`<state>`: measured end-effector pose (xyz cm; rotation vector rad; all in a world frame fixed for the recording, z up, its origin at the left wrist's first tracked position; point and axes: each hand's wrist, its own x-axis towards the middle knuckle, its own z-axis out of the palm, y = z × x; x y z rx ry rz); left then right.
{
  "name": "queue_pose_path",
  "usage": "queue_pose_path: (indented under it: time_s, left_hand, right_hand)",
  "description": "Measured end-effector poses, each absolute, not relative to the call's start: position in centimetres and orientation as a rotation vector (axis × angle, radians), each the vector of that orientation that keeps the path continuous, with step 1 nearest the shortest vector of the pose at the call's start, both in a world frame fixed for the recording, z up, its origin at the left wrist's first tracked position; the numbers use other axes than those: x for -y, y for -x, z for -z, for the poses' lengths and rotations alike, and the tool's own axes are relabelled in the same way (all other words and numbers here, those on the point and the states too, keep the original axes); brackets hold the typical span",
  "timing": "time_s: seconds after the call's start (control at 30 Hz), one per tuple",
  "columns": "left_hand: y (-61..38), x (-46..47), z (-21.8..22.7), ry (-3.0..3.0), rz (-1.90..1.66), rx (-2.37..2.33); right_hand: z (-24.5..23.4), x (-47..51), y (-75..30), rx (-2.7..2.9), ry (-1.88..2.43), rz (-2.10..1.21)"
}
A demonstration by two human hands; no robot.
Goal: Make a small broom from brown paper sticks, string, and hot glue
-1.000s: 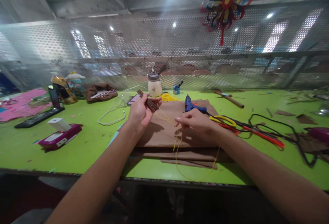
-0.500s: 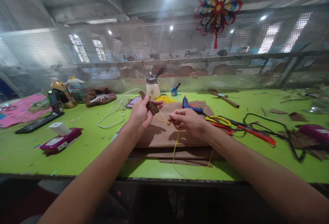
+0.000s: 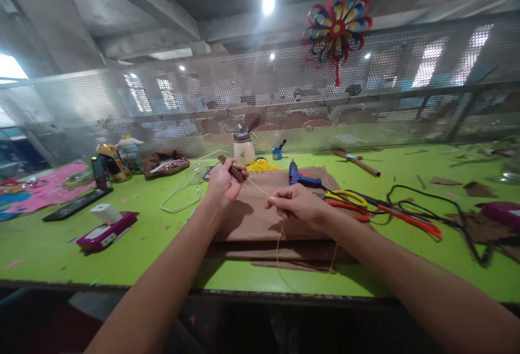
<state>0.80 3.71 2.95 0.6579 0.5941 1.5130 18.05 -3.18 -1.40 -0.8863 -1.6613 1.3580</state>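
My left hand [image 3: 226, 182] is closed around a small dark brown ridged piece [image 3: 232, 169], which looks like folded paper or card. My right hand [image 3: 293, 202] pinches a thin yellow string [image 3: 260, 189] that runs taut from the brown piece. Below my right hand the string hangs in a long loop past the table's front edge. Both hands are above a stack of brown paper [image 3: 260, 224]. Just beyond my right hand lies a blue glue gun [image 3: 303, 175]. The fingertips hide the string's end.
Scissors with yellow and red handles [image 3: 347, 198] and a black cable [image 3: 430, 191] lie to the right. Yellow strands [image 3: 262, 165], a spray bottle [image 3: 244, 148] and a blue jar [image 3: 277, 152] stand behind. At left are a purple power strip [image 3: 108, 230] and a white cable [image 3: 179, 209].
My right hand has drawn the string straighter, and the brown piece has turned slightly in my left hand. The whole view has shifted a little, with the table appearing lower.
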Motion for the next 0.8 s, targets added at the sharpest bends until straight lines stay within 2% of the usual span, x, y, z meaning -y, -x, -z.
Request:
queue_pose_path:
  time_s: [0.43, 0.8]
  left_hand:
    - [2.0, -5.6, -1.5, -0.544, -1.520, -0.614]
    - [3.1, -4.9, -2.8, -0.643, -1.414, -0.554]
  right_hand:
    - [1.7, 2.0, -20.4, 2.069, 1.108, -1.079]
    - [0.2, 1.1, -24.3, 2.154, 1.040, -1.254]
